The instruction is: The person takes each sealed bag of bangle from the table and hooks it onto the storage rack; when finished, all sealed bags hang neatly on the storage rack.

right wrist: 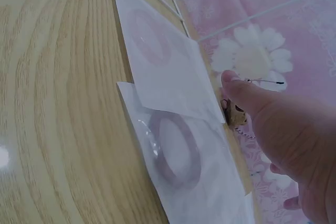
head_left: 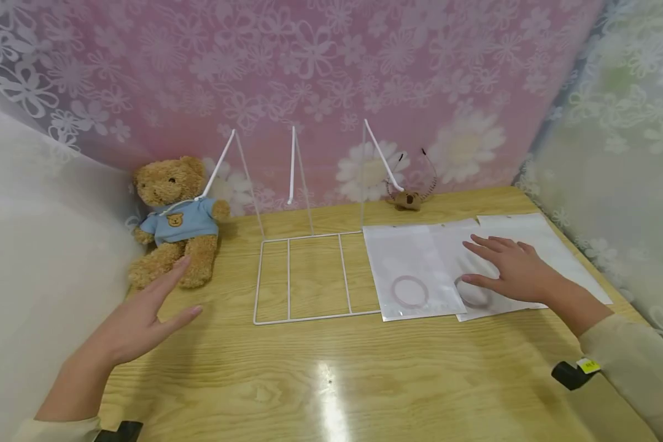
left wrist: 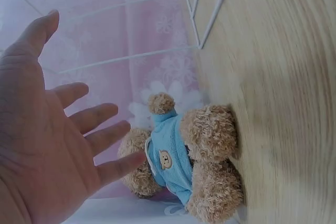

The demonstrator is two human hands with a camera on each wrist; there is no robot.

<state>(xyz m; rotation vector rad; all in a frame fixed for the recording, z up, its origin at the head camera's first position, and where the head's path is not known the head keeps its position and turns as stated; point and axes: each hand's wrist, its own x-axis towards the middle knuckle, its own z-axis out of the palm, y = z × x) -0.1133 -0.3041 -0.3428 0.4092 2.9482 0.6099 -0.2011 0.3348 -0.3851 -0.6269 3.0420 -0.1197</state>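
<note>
My left hand (head_left: 138,316) is held over the table, fingers extended and thumb apart, holding nothing. Just beyond it a brown teddy bear (left wrist: 210,135) in a blue hoodie sits against the wall. My right hand (head_left: 511,264) hovers with spread fingers over several white plastic bags, also holding nothing. The nearest bag (head_left: 409,245) overlaps a second bag (right wrist: 210,192), and each shows a pinkish ring shape through its front. Another white bag (head_left: 558,245) lies at the far right, partly covered. Between the hands stands a white wire rack (head_left: 288,279) with three slanted prongs.
A small brown animal-shaped piece with coiled wires (head_left: 409,200) lies at the back, by the flowered pink curtain (head_left: 309,80). Pale walls flank the wooden table (head_left: 254,374) on both sides. The bags' left edge overlaps the rack's base.
</note>
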